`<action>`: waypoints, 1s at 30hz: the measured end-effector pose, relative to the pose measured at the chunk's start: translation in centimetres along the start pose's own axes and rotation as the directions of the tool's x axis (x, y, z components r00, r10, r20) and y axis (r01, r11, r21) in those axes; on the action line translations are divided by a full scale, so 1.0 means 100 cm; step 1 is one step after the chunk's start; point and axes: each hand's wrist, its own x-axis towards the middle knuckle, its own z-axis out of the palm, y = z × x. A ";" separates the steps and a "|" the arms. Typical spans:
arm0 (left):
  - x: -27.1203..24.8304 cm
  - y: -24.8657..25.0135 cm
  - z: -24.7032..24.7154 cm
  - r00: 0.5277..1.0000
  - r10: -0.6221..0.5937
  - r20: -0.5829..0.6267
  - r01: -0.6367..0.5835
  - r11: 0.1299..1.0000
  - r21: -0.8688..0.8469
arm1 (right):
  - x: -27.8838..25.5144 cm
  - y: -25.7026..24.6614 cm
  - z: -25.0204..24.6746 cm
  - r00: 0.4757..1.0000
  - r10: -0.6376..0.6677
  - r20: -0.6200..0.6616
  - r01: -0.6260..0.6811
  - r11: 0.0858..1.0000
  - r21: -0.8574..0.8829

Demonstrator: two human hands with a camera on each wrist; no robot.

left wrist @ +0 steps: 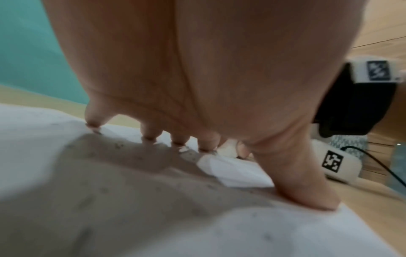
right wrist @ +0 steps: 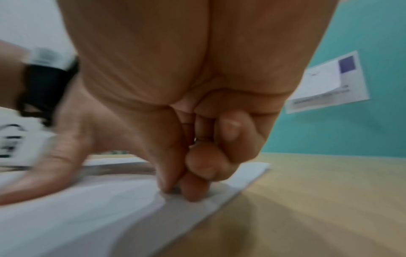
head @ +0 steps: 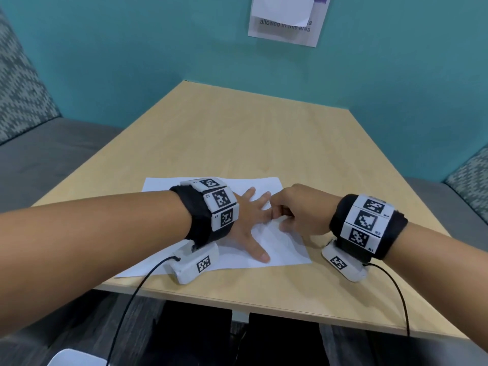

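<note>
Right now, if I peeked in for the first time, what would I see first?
Two hands on a white sheet of paper near the front edge of the wooden table: the left hand presses it flat with spread fingers, the right hand pinches it beside them. Both wrists wear black bands with black-and-white square markers, and a paper notice hangs on the teal wall behind.

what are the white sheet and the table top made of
The sheet looks like thin matte white paper: it buckles into a soft raised fold where the right hand pinches it and lies flat under the left hand. The table top shows pale wood grain, smooth with a low sheen. It is probably laminate or veneer, though solid wood cannot be ruled out.
</note>
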 end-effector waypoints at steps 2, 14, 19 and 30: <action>0.003 -0.002 0.004 1.000 0.009 -0.009 -0.009 1.000 -0.012 | -0.009 -0.012 0.007 0.995 -0.081 0.066 0.079 0.996 0.029; 0.007 -0.007 0.007 1.000 0.024 0.014 -0.025 0.999 0.027 | -0.020 -0.029 0.014 0.973 -0.173 0.155 0.158 0.982 0.102; 0.004 -0.006 0.006 1.000 -0.004 0.002 0.004 1.000 0.012 | 0.000 0.009 -0.005 0.999 0.038 0.028 -0.037 0.999 -0.020; 0.000 -0.003 0.002 1.000 -0.012 0.012 0.012 1.000 0.026 | -0.001 0.010 -0.005 0.999 0.033 0.031 -0.033 0.999 -0.026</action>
